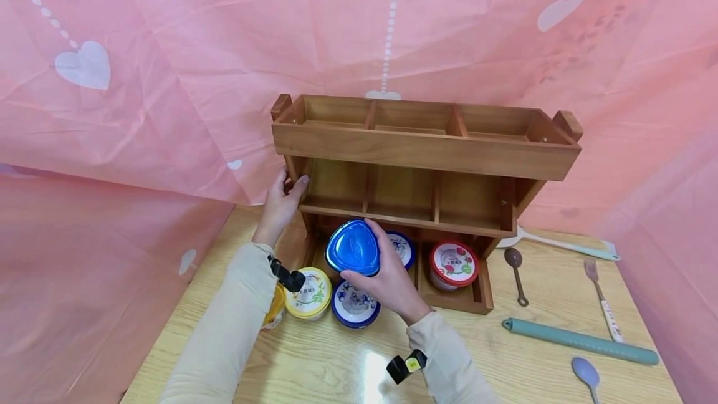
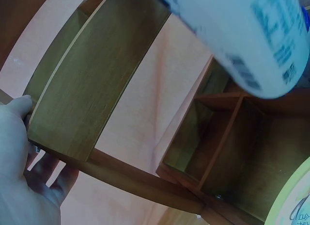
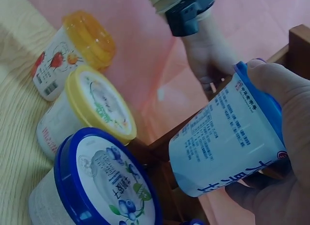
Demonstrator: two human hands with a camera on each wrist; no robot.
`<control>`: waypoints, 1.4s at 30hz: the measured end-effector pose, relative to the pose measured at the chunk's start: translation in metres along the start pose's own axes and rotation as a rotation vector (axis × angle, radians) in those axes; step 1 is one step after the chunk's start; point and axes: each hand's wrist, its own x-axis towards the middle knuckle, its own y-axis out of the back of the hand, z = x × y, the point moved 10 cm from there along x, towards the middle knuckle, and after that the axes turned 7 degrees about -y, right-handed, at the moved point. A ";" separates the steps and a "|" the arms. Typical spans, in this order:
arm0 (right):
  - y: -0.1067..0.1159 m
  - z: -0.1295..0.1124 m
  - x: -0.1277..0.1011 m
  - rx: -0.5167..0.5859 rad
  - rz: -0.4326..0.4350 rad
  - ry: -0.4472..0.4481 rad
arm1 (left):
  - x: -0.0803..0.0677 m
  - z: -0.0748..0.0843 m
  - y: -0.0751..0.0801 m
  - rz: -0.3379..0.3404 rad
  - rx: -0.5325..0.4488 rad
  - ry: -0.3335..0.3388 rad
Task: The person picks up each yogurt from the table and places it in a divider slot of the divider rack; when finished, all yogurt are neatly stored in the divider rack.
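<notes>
My left hand (image 1: 280,206) grips the left side of a wooden three-tier shelf (image 1: 421,149). In the left wrist view, thumb and fingers lie on either side of the middle tier's end. My right hand (image 1: 397,282) holds a yogurt cup (image 1: 352,247) with a glossy blue lid; its pale blue printed wall (image 3: 218,137) shows in the right wrist view. The cup is held over the left part of the bottom tier. Below it stands a blue-lidded tub (image 1: 356,304) on the table, beside a yellow-lidded tub (image 1: 309,293) and an orange-capped cup (image 1: 275,306).
In the bottom tier sit another blue-lidded tub (image 1: 401,249) and a red-lidded tub (image 1: 454,265). On the table's right lie a brown spoon (image 1: 516,275), a fork (image 1: 603,301), a teal rod (image 1: 580,338), a lilac spoon (image 1: 586,371) and a long-handled utensil (image 1: 566,245). Pink cloth (image 1: 168,111) hangs behind.
</notes>
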 end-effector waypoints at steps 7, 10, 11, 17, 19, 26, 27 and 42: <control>-0.015 0.005 0.015 0.007 -0.020 0.002 | 0.000 0.001 0.001 0.003 -0.003 -0.007; -0.022 0.006 0.022 0.001 -0.032 0.011 | 0.001 0.001 0.002 0.005 -0.004 -0.012; -0.024 0.007 0.024 0.000 -0.035 0.010 | 0.000 0.002 0.002 0.005 -0.004 -0.012; -0.033 0.011 0.035 -0.021 -0.046 0.004 | -0.005 0.020 0.000 -0.011 -0.024 0.003; -0.035 0.014 0.038 -0.028 -0.048 0.001 | -0.008 0.028 0.000 -0.015 -0.027 0.010; -0.043 0.023 0.051 -0.045 -0.071 -0.048 | 0.000 0.003 0.000 -0.001 -0.014 0.019; -0.045 0.024 0.052 -0.040 -0.076 -0.055 | 0.001 0.002 0.000 0.004 -0.011 0.014; -0.059 0.040 0.070 0.056 -0.133 -0.175 | 0.001 0.003 0.001 0.019 -0.017 -0.013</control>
